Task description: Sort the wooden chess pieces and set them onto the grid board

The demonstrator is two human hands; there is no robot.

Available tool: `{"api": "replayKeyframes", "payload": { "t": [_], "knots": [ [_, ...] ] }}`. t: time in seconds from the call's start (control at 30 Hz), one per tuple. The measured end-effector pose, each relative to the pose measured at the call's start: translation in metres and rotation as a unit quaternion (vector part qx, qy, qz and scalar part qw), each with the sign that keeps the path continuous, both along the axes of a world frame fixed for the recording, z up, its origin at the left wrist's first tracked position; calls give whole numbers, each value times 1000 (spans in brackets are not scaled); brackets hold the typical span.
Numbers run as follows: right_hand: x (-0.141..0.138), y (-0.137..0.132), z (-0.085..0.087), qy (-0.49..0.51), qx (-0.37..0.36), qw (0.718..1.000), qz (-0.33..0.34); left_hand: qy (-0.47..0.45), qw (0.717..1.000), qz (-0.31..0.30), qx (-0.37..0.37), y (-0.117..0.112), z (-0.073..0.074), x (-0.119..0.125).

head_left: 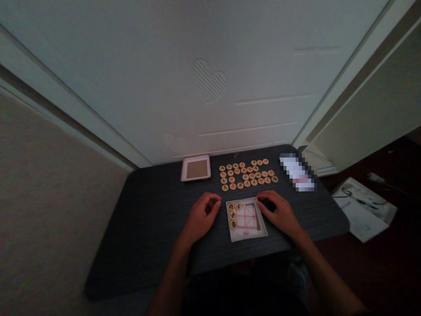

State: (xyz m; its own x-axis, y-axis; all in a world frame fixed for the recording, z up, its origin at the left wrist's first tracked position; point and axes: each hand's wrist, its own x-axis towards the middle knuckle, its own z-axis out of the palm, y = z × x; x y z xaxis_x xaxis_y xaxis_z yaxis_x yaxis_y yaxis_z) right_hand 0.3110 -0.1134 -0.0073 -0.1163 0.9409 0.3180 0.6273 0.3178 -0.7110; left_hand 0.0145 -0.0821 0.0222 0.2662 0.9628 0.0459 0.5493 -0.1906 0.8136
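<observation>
A small white box [259, 232] with a red grid sheet inside lies on the dark table [154, 219] between my hands. Several round wooden chess pieces [233, 215] sit along its left and top inner edges. My left hand [201, 216] rests on the table just left of the box, fingers curled, fingertips near the box's top left corner. My right hand [279, 211] rests right of the box, fingers curled toward its top right corner. Whether either hand pinches a piece is too dark to tell. Several more round pieces [248, 174] lie in rows behind the box.
A square box lid [196, 168] with a brown middle lies at the back left of the pieces. A blurred white object [297, 172] lies at the back right. A white door stands behind the table. Papers [362, 206] lie on the floor at right.
</observation>
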Motion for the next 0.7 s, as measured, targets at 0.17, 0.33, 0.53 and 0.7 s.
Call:
{"api": "replayKeyframes", "payload": {
  "t": [0.17,0.33,0.53,0.7],
  "knots": [
    [0,0,-3,11,12,1000,-5,45,998,-25,32,29,2,1],
    [0,0,-5,19,17,1000,-2,86,993,-61,53,43,2,9],
    [-1,0,-4,28,13,1000,-1,128,986,-65,80,49,2,15],
    [-1,0,-3,29,6,1000,0,146,983,-57,90,55,4,17]
  ]
}}
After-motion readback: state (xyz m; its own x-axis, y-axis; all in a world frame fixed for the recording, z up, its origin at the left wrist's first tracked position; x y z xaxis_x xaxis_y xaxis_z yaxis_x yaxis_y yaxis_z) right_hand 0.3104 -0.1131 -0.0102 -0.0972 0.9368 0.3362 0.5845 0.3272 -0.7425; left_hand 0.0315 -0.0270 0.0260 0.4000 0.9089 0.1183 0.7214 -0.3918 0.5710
